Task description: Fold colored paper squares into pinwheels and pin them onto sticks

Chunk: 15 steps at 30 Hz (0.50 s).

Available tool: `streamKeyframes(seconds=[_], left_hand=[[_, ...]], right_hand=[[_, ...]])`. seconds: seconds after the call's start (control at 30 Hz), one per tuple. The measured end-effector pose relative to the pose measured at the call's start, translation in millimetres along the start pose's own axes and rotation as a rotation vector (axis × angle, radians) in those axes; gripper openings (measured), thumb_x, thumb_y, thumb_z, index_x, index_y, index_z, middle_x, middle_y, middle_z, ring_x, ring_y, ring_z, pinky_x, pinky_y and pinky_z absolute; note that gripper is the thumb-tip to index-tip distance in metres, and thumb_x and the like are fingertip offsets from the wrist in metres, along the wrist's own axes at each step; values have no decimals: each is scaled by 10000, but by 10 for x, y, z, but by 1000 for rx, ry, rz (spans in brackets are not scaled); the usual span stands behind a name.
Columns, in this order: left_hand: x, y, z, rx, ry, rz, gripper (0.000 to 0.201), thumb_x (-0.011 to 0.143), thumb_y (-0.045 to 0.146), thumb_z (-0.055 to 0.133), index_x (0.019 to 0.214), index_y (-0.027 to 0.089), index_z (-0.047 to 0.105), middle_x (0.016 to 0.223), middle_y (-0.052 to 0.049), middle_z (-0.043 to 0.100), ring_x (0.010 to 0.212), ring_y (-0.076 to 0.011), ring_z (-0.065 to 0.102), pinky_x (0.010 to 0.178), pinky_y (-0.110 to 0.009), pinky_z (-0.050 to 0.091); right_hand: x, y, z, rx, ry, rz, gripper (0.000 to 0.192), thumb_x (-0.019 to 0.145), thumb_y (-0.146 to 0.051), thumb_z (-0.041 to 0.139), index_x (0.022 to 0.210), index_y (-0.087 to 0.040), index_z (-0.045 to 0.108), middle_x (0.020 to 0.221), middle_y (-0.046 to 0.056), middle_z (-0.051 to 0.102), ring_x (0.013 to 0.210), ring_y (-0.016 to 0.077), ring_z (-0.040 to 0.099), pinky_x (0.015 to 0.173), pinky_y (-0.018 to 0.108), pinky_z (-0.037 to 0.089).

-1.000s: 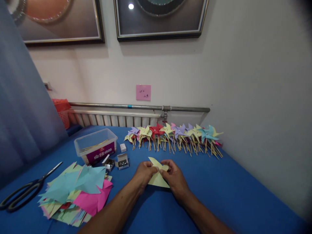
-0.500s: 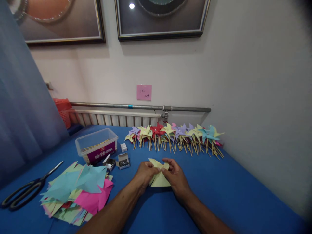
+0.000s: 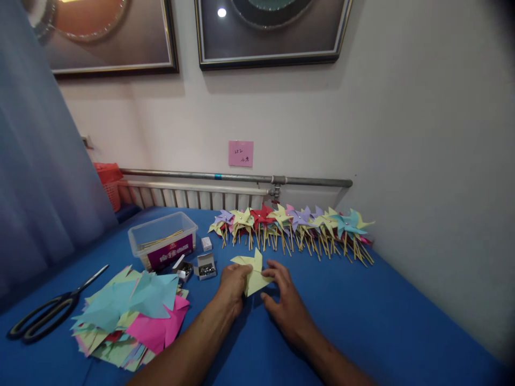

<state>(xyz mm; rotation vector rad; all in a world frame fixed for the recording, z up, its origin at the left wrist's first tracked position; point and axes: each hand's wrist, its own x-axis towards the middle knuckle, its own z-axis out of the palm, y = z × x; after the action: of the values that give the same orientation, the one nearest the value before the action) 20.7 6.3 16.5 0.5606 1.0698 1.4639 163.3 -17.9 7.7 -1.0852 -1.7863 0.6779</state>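
A pale yellow paper pinwheel, its corners folded in toward the middle, is pinched in my left hand, thumb on its centre. It carries no visible stick. My right hand is beside its right edge with thumb and fingers apart; the fingertips are at or very near the paper. Left of my hands stand two small open boxes of metal pins, one upright and one tilted. Farther left lies a pile of cut paper sheets in blue, pink and pale green.
Finished pinwheels on sticks lie in a row at the back. A clear plastic tub holds thin sticks, with a small white box beside it. Black-handled scissors lie at the left on the blue tablecloth.
The yellow paper has turned and shifted slightly left in my left hand. My right hand has loosened its pinch and its fingers have spread. The view has shifted a little.
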Motion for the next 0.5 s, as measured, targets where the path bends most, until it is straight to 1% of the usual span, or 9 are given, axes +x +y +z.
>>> streamKeyframes(seconds=[0.1, 0.23, 0.27, 0.37, 0.5], left_hand=[[-30, -7, 22, -10, -15, -12, 217, 587, 196, 721, 632, 170, 511, 554, 5, 597, 506, -126, 566, 536, -245, 445], [-86, -4, 64, 2, -50, -18, 220, 561, 210, 730, 641, 163, 531, 585, 1, 608, 514, -113, 546, 500, -225, 401], [-96, -2, 72, 17, -56, -20, 222, 557, 216, 732, 631, 163, 529, 574, 5, 598, 499, -106, 530, 484, -221, 384], [-110, 2, 87, 61, -60, -26, 219, 556, 221, 737, 616, 159, 536, 568, 5, 599, 487, -98, 517, 486, -222, 392], [-116, -3, 93, 108, -74, -25, 207, 568, 225, 754, 645, 145, 579, 626, -20, 651, 514, -109, 553, 530, -236, 441]], right_hand=[[-38, -19, 15, -74, -33, -39, 352, 734, -175, 645, 1077, -254, 626, 1448, 73, 431, 1340, 264, 433, 1112, 452, 357], [-50, -65, -3, -80, 9, -50, 128, 836, -273, 628, 954, -265, 679, 1425, 70, 451, 1313, 278, 455, 1099, 457, 371], [-46, -76, -12, -69, 18, -44, 111, 866, -309, 608, 928, -267, 690, 1417, 69, 459, 1306, 279, 460, 1100, 456, 367], [-24, -88, -28, -14, 52, -2, 196, 907, -392, 565, 869, -266, 710, 1372, 69, 499, 1272, 274, 488, 1087, 429, 374], [28, -21, -18, 94, 80, 84, 283, 895, -455, 556, 789, -242, 709, 1280, 85, 573, 1219, 273, 524, 1030, 389, 411]])
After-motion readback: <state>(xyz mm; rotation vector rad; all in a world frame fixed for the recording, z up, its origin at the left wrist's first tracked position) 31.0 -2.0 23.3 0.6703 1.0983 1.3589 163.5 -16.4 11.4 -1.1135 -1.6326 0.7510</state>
